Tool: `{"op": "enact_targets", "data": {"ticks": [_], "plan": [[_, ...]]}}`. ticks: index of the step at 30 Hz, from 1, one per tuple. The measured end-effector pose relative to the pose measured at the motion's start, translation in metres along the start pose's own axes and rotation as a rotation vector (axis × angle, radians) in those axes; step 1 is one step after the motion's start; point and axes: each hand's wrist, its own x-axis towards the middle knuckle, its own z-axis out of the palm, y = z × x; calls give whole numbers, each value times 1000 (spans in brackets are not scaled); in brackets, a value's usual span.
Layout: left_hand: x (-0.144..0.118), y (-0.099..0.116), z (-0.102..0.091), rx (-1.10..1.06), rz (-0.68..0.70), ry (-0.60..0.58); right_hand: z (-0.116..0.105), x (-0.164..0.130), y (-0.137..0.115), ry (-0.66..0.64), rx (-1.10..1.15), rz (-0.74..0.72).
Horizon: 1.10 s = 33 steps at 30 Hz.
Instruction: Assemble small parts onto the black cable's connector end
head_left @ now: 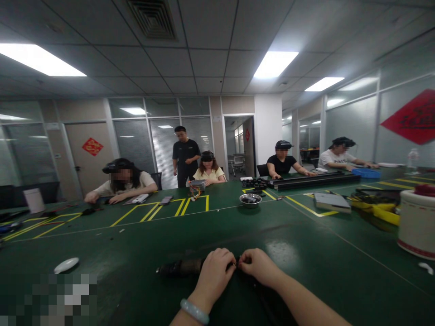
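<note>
Fingers (pixel 228 267) pinched on dark cylinder (pixel 180 268), mid-table (pixel 306 253).

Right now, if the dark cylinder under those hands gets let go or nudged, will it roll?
Probably. The dark cylinder lies on its side on the flat green table, so it may roll. It looks rigid. The left hand and right hand pinch at its end, steadying it.

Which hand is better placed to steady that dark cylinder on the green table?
Probably the left hand: it already rests over the dark cylinder, whose free end sticks out to its left. The right hand pinches only at the tip.
</note>
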Motion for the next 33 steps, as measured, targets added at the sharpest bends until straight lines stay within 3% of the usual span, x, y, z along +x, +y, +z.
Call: {"op": "enact_targets", "data": {"ticks": [17,33], "plan": [[1,1,3,45,20,22,7,5,9,11,10,53],[0,-1,4,1,-23,27,4,3,4,6,0,8]]}}
